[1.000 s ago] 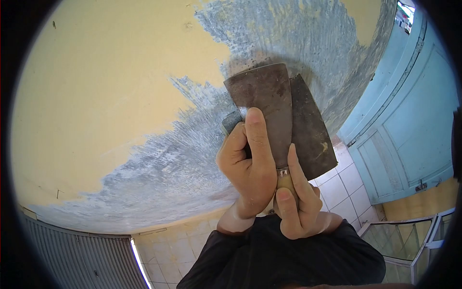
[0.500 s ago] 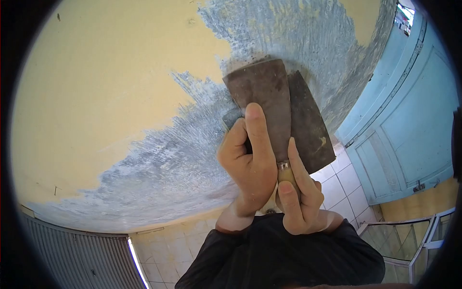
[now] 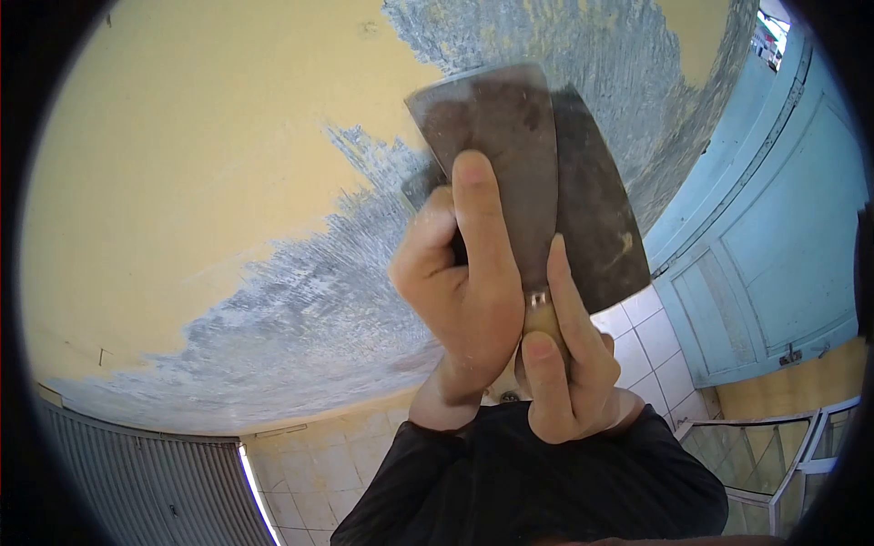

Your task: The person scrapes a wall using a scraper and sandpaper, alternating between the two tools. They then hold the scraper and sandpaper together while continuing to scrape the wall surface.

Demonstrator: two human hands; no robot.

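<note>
My right hand (image 3: 574,382) is closed round the yellowish handle of a putty knife (image 3: 505,127), its index finger stretched along the blade. The brown, worn blade points up, its edge in front of the wall. Behind it a wider dark scraper plate (image 3: 601,209) sticks out to the right. My left hand (image 3: 464,273) is closed, with curled fingers that seem to hold this plate from behind; its grip is partly hidden. The left thumb lies along the front of the putty knife's blade. A greyish end of a tool shows left of that thumb.
The yellow wall (image 3: 228,136) carries a rough grey-white patch (image 3: 291,309) of filler or scraped paint. To the right are a light blue door (image 3: 774,227) and white floor tiles (image 3: 646,337). A corrugated grey shutter (image 3: 146,473) and a glazed frame (image 3: 774,496) stand lower down.
Both hands have moved up a little with the putty knife and the plate, and the blade's top edge sits higher in view. The grips look the same.
</note>
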